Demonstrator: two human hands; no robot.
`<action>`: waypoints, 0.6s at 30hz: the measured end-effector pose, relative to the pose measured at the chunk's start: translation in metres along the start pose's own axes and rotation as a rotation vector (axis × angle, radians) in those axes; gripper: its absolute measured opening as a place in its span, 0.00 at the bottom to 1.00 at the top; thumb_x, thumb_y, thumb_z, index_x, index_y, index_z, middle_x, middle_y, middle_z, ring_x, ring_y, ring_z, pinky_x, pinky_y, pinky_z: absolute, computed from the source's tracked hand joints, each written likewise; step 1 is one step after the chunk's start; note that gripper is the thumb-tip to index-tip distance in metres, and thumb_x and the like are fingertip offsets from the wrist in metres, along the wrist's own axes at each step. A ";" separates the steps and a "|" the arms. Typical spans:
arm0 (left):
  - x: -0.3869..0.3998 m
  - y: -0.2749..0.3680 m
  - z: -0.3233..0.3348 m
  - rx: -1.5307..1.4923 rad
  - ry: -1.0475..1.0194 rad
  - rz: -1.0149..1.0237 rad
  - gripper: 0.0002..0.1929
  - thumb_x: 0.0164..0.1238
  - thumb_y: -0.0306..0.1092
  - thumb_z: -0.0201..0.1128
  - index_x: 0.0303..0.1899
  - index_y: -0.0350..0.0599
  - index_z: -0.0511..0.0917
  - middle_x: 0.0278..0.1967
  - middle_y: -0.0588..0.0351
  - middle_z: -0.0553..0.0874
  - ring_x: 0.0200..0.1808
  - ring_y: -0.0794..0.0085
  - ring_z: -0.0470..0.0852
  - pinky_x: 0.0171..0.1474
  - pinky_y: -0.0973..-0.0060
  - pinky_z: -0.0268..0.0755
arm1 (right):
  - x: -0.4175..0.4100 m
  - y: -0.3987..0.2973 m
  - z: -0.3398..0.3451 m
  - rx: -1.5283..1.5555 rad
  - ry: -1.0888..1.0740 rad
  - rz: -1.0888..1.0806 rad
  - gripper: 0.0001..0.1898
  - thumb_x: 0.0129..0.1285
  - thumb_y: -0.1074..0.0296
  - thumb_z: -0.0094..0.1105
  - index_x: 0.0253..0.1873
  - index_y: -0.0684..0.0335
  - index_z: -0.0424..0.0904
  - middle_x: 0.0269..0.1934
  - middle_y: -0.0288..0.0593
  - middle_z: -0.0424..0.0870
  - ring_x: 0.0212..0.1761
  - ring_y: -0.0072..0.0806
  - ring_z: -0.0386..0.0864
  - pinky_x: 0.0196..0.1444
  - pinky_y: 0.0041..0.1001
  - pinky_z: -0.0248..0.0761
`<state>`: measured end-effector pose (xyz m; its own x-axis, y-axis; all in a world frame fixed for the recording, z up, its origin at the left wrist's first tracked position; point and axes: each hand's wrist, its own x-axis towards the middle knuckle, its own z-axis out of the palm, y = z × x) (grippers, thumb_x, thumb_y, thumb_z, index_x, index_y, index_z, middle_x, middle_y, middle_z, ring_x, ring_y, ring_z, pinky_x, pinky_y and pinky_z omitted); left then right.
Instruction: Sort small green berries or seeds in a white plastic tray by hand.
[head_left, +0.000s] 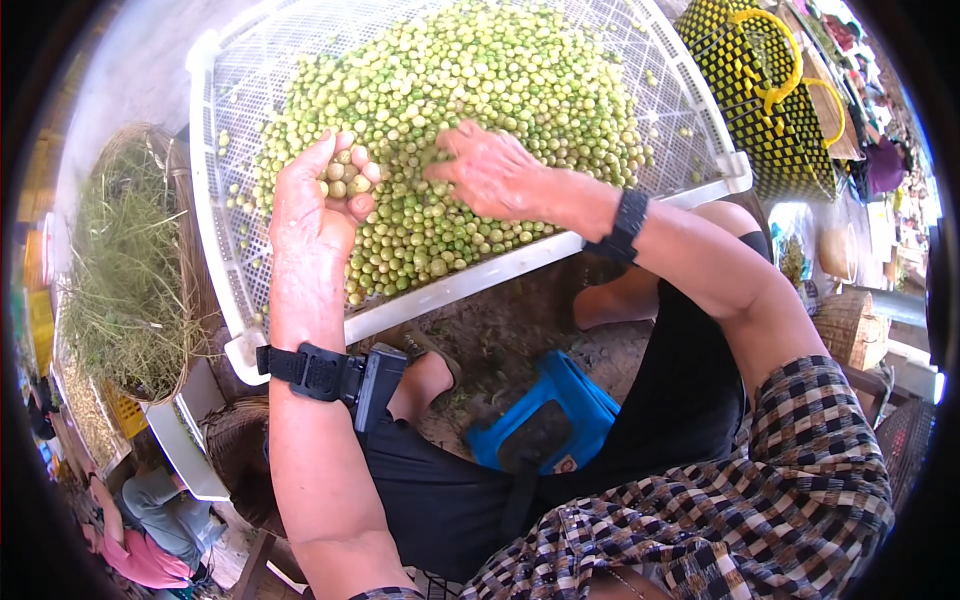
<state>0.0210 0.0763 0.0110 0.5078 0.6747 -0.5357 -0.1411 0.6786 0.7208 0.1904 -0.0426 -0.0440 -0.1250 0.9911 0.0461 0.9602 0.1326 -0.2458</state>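
Before me lies a white plastic mesh tray (450, 294) holding a broad heap of small round green fruits (480, 67), some yellowish. My left hand (319, 187) is raised over the tray's left part, palm turned up and fingers curled around several brownish-yellow fruits (346, 176). My right hand (487, 169) reaches down into the heap, with its fingertips at the fruits near the middle. Whether a fruit sits between those right fingertips is hidden by blur and the hand itself. Black straps circle both wrists, and the left one carries a small device (379, 382).
A wicker basket of feathery green stalks (131, 277) stands left of the tray. At the upper right is a yellow-and-black woven basket (757, 97). A blue plastic stool (517, 450) is on the ground between my legs. A person in pink (146, 555) is at lower left.
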 end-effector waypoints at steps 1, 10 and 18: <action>-0.001 0.001 -0.003 -0.009 0.003 0.008 0.10 0.65 0.37 0.56 0.36 0.39 0.75 0.26 0.53 0.80 0.25 0.69 0.78 0.19 0.80 0.60 | -0.006 -0.006 0.000 0.013 0.001 -0.058 0.15 0.53 0.67 0.61 0.48 0.56 0.79 0.44 0.44 0.72 0.45 0.35 0.70 0.34 0.34 0.73; -0.009 0.008 -0.007 0.002 0.027 0.057 0.12 0.67 0.41 0.54 0.37 0.40 0.73 0.25 0.53 0.79 0.24 0.68 0.78 0.18 0.79 0.60 | -0.011 -0.007 -0.068 -0.002 -0.421 0.106 0.15 0.51 0.82 0.49 0.42 0.65 0.82 0.31 0.55 0.80 0.22 0.28 0.75 0.21 0.21 0.71; -0.006 0.008 -0.002 0.040 0.038 0.046 0.13 0.67 0.43 0.53 0.36 0.43 0.72 0.23 0.55 0.79 0.22 0.69 0.78 0.18 0.79 0.60 | 0.049 0.010 -0.010 0.054 0.109 0.048 0.09 0.50 0.80 0.52 0.36 0.69 0.81 0.31 0.51 0.82 0.30 0.39 0.81 0.33 0.35 0.74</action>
<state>0.0147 0.0783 0.0195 0.4690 0.7160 -0.5171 -0.1292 0.6348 0.7618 0.1966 0.0070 -0.0342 -0.0482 0.9894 0.1372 0.9491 0.0881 -0.3024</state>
